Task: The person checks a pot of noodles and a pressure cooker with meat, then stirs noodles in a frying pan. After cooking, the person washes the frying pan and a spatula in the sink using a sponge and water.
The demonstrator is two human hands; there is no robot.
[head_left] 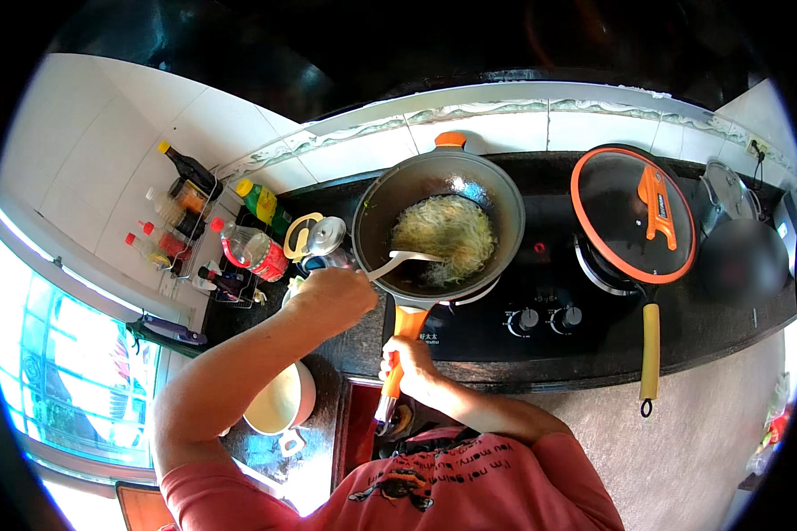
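Note:
A deep wok (498,206) sits over the left burner of the black gas stove. Pale shredded vegetables (448,235) lie in the bottom of it. In my left hand (339,302) is the handle of a light-coloured spatula (405,259), whose head reaches over the near rim into the shreds. My right hand (412,365) is wrapped around the wok's orange handle (408,322) on the near side. A small orange grip (450,139) stands out from the far rim.
A pan with an orange-rimmed glass lid (611,219) rests on the right burner, its yellow handle (649,352) jutting past the counter edge. Seasoning bottles, including a red-labelled plastic bottle (256,252), crowd the left corner. A white pot (282,401) stands below my left forearm.

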